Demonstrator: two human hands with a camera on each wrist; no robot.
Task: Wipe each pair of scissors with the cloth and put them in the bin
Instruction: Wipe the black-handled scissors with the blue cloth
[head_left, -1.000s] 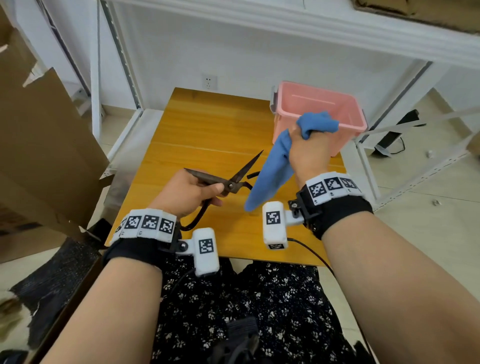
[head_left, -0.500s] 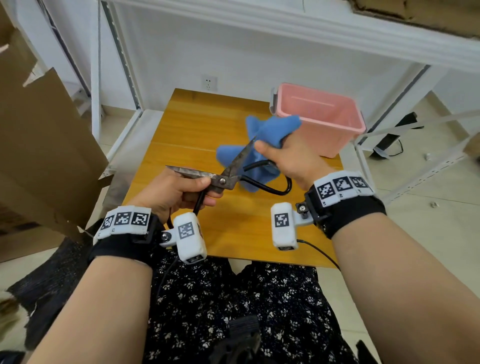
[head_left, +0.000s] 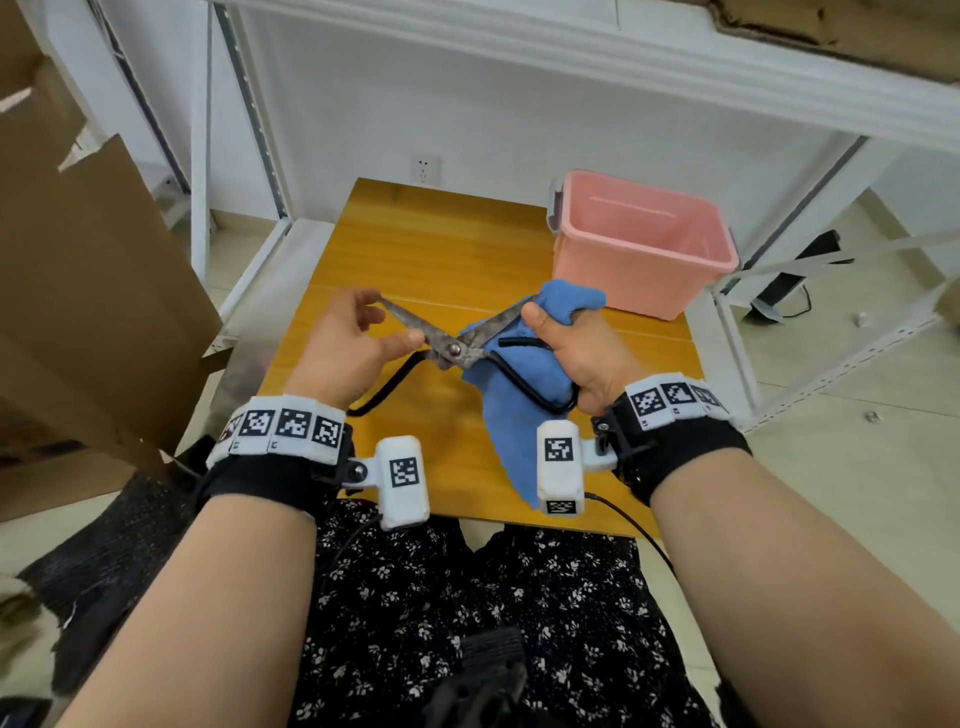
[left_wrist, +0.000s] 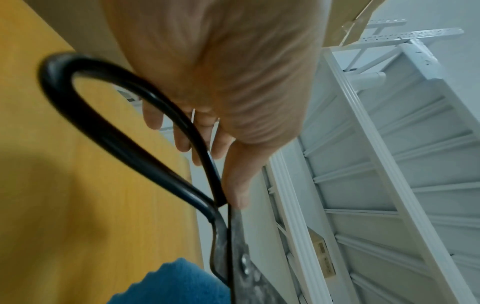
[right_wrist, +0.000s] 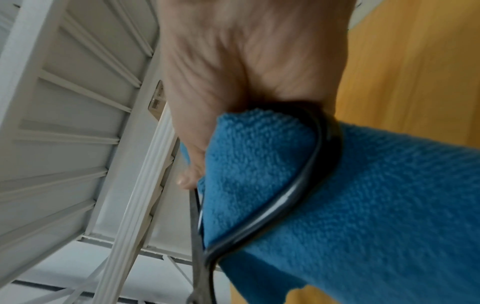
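Note:
A pair of old steel scissors (head_left: 454, 349) with black loop handles hangs wide open above the wooden table (head_left: 415, 249). My left hand (head_left: 387, 325) pinches the left blade between thumb and curled fingers. My right hand (head_left: 566, 338) grips the blue cloth (head_left: 511, 426) bunched round the right blade, thumb on top. The cloth's tail hangs down toward the table's front edge. In the left wrist view, one handle loop (left_wrist: 103, 123) runs under my palm. In the right wrist view, the other loop (right_wrist: 298, 195) lies against the cloth (right_wrist: 363, 205). The pink bin (head_left: 644, 244) stands at the back right.
The bin looks empty from here. White shelving frames (head_left: 810, 364) stand right of the table and behind it. Brown cardboard (head_left: 93, 291) leans at the left. My lap in a flowered skirt is below the table's front edge.
A second ago the cloth was held apart from the scissors. My right hand brought it onto the right blade, the blades spread wider, and my left fingers shifted up onto the left blade.

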